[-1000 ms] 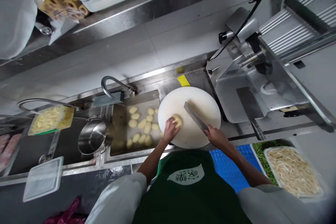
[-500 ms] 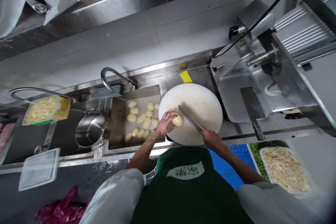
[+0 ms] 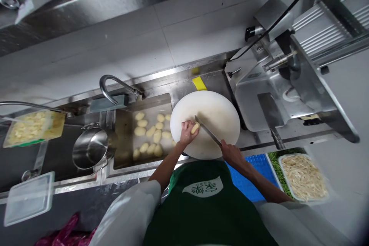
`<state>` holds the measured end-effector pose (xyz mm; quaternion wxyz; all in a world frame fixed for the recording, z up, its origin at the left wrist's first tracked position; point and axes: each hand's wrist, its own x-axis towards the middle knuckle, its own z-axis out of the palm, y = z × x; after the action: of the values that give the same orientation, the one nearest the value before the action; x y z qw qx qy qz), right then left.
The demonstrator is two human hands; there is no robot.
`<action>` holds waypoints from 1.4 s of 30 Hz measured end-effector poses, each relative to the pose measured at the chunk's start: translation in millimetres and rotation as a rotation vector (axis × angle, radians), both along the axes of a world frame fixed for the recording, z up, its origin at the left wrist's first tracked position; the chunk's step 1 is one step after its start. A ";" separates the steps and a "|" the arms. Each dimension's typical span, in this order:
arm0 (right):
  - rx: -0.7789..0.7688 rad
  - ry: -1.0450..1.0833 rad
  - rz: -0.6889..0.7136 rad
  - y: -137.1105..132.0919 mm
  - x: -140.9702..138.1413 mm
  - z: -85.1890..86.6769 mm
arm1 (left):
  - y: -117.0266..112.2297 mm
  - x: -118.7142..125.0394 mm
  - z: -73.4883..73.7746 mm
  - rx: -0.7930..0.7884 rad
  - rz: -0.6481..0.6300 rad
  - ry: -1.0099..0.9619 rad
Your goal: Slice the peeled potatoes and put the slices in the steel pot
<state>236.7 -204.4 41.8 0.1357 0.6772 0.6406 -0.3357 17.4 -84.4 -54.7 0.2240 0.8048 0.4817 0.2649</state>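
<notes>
My left hand (image 3: 188, 132) is closed around a peeled potato (image 3: 195, 128) at the left part of a round white cutting board (image 3: 221, 111). In my right hand (image 3: 230, 151) is the handle of a kitchen knife (image 3: 209, 130). Its blade slants up and left over the board, with the tip close beside the potato. Whether blade and potato touch, I cannot tell. Several more peeled potatoes (image 3: 157, 135) lie in water in the sink (image 3: 123, 153) just left of the board.
A steel pot (image 3: 91, 148) and a tub of cut pale food (image 3: 34, 127) stand further left. A curved faucet (image 3: 106, 88) reaches over the sink. Right of the board are a slicing machine (image 3: 288, 84) and a cleaver (image 3: 269, 113). A tray of pale shreds (image 3: 302, 177) sits lower right.
My left hand has turned more upright and now wraps the potato, which has tilted and shows less of itself. The knife stays near the same place on the board. The camera view has shifted slightly.
</notes>
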 end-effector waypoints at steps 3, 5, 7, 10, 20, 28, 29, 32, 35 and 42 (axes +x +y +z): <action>-0.017 -0.019 0.008 0.3 -1.8 -0.7 | -0.1 -3.6 2.4 -0.018 0.032 -0.030; -0.017 -0.004 0.009 0.2 -1.6 -3.1 | -1.8 -5.8 2.1 -0.032 0.045 -0.052; -0.008 0.012 0.002 -0.3 -1.1 -6.5 | -3.8 -6.6 -0.6 -0.048 0.026 -0.064; -0.019 0.009 -0.013 -1.4 -1.0 -12.1 | -6.9 -4.3 -5.5 -0.059 0.008 -0.075; 0.016 -0.007 -0.016 -6.1 -4.0 -16.3 | -24.6 -1.0 17.0 -0.318 0.309 -0.298; 0.033 0.000 0.029 -5.3 -11.0 -7.8 | -34.6 -4.3 12.1 -0.064 0.245 -0.262; 0.027 -0.009 0.041 -4.3 -11.1 -5.5 | -33.0 -5.9 11.0 -0.003 0.179 -0.220; 0.016 -0.031 0.068 -2.8 -8.7 2.9 | -26.9 -10.3 4.9 0.079 0.018 -0.134; 0.016 -0.050 0.095 -6.4 -3.3 14.8 | -22.4 -12.0 -2.4 0.124 -0.027 -0.086; 0.006 -0.041 0.171 -15.6 7.2 45.0 | -19.6 -9.8 -11.3 0.174 -0.037 -0.011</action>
<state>243.9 -219.9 86.8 0.1750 0.6270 0.6943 -0.3070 7.6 -104.0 -65.9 0.1608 0.8285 0.4407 0.3060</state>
